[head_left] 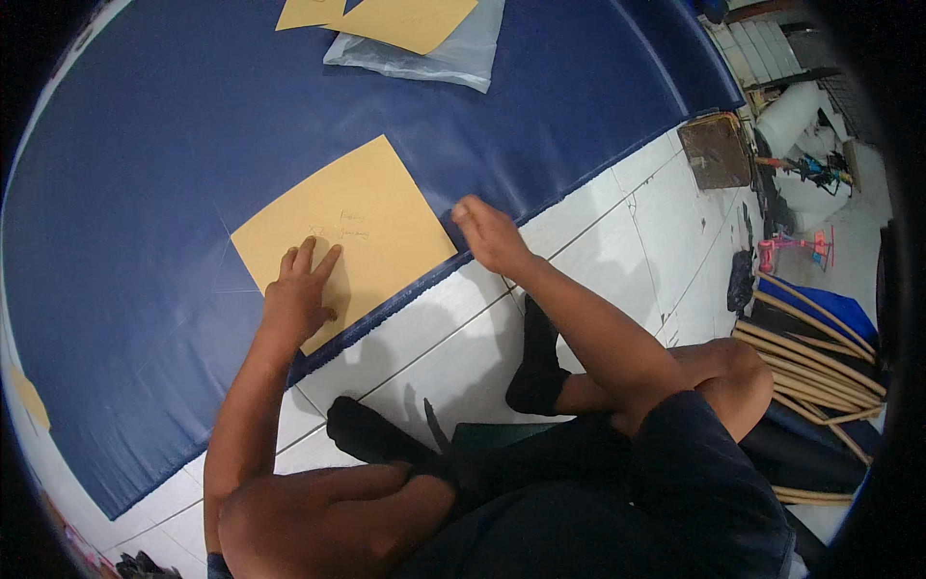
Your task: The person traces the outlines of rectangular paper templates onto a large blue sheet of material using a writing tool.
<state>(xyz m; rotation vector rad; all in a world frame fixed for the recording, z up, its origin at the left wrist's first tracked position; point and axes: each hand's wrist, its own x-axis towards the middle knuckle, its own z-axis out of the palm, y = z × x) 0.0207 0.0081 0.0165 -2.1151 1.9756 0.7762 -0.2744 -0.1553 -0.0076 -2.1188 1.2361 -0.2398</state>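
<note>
The left hand (297, 291), grip open and flat at the yellow paper's (378, 232) seven o'clock, seemingly steadies it on the blue mat (154, 270); the right hand (490, 237) curls closed, contents unclear, at three o'clock.

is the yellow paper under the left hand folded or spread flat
Spread flat: the yellow paper under the left hand shows all four corners and no visible fold.

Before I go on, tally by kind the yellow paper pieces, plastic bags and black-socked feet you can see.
Yellow paper pieces: 4 visible (one sheet under the left hand, a pair cut off by the top edge, one scrap at far left)
Plastic bag: 1
Black-socked feet: 2
Total: 7
</note>
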